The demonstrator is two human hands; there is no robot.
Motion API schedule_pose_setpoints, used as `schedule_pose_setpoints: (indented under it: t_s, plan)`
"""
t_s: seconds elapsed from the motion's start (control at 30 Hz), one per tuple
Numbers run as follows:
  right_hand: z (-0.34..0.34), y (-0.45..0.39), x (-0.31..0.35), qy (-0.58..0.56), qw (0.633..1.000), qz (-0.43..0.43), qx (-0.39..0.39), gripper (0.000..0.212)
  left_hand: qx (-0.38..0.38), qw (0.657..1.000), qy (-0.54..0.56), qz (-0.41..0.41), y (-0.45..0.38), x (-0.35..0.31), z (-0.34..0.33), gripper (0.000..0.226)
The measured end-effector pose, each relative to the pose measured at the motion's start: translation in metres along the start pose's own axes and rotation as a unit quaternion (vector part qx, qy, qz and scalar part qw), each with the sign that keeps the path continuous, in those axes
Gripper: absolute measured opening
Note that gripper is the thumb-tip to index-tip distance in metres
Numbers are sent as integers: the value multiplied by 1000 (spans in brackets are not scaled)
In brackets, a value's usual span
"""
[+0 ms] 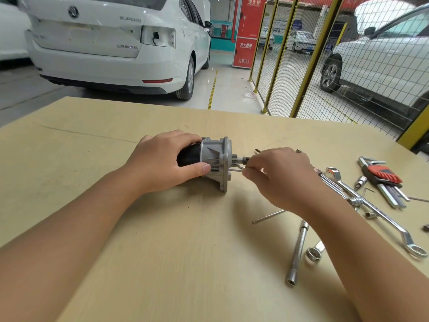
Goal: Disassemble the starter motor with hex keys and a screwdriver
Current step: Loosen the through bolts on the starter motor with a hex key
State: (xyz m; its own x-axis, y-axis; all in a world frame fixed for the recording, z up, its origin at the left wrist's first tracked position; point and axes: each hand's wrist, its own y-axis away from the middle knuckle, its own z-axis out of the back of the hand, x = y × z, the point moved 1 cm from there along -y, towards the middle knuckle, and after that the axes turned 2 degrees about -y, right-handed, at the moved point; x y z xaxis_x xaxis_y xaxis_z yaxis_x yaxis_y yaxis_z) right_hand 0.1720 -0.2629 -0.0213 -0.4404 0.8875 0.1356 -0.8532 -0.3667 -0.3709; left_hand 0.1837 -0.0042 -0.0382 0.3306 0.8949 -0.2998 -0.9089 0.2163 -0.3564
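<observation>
A starter motor [209,161] lies on its side mid-table [116,228]. The left hand [162,161] wraps its dark body; the right hand [276,173] pinches 1 hex key [236,168] at its flange. It looks heavy, rigid metal, best gripped around the barrel.

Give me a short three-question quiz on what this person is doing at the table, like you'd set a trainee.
1. True or false: the left hand grips the starter motor.
2. What does the right hand pinch? A hex key, B ring spanner, C socket extension.
3. Which side of the motor does the red hex key set lie on?

Key: 1 true. 2 A. 3 the right, on the table.
</observation>
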Motion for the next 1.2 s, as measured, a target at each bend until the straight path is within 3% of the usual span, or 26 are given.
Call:
schedule_pose_setpoints:
  t_s: [0.27,0.43,0.57,0.83,1.03,1.2]
  plan:
    - [1,-2,5,-32,999,-8,-43,13,0,1000,1,0,0,0,0,77]
    - [1,-1,2,-50,999,-3,-20,23,-3,1000,3,1,0,-1,0,76]
    - [-1,-1,-2,2,1000,8,16,30,-2,1000,2,0,1,-1,0,76]
    - [2,-2,2,-57,998,0,-21,12,-1,1000,3,1,1,-2,1,76]
    - [2,-1,-3,-90,996,6,1,22,0,1000,1,3,1,-3,1,76]
    - [-1,-3,-6,-46,999,16,23,28,2,1000,1,4,1,-3,2,77]
